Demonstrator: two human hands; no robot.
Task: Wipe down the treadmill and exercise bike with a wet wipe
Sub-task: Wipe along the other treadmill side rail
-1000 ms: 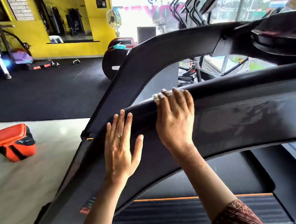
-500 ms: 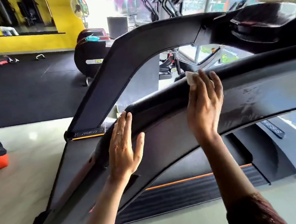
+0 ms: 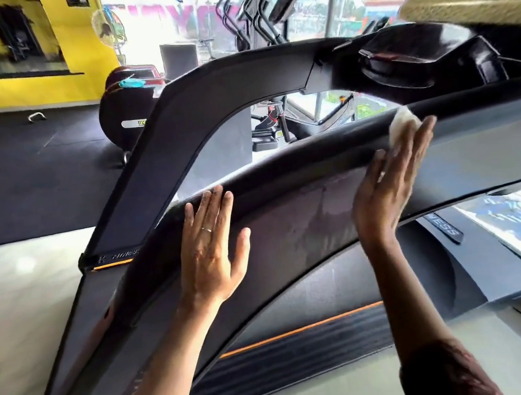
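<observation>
The black treadmill fills the view; its near side rail (image 3: 297, 162) curves from lower left up to the right. My left hand (image 3: 212, 253) lies flat on the side panel just under the rail, fingers straight, a ring on one finger. My right hand (image 3: 389, 180) is further right and presses a white wet wipe (image 3: 403, 125) against the rail with straight fingers. A damp streak shows on the panel between my hands. The treadmill belt (image 3: 290, 359) with an orange edge stripe runs below. The console (image 3: 406, 58) sits at the upper right.
The far side rail (image 3: 207, 105) arches behind the near one. Exercise machines (image 3: 248, 16) stand by the bright windows at the back. A yellow wall (image 3: 76, 39) and black floor mat (image 3: 28, 181) lie to the left, pale floor (image 3: 19, 312) beside the treadmill.
My right hand slid the wipe rightward and upward along the rail. My left hand stayed flat on the panel. The view turned right, and the orange bag on the floor left the frame.
</observation>
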